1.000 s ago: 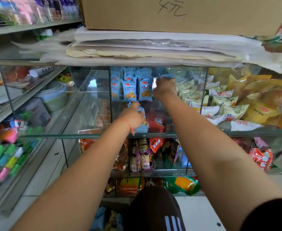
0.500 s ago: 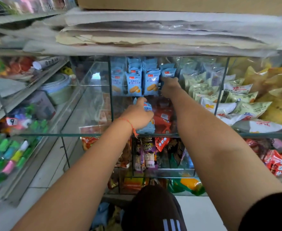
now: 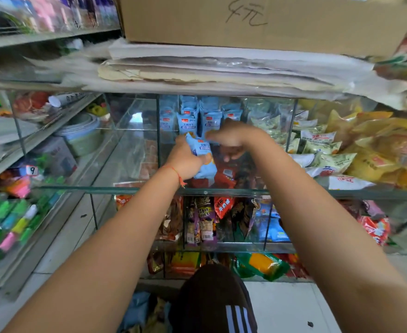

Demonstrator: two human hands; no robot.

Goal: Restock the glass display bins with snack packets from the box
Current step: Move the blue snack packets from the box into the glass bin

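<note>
Blue snack packets (image 3: 203, 157), several bunched, sit clenched in left hand (image 3: 185, 159); right hand (image 3: 231, 138) fingers blurred, grip unclear.

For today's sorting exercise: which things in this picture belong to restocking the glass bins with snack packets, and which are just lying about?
Part of the job:
left hand, gripping light blue packets
right hand, reaching toward them
blue packets already standing in the glass bin

Lying about:
cardboard box on top
stacked papers
yellow bags
coloured items on the left shelf
</note>
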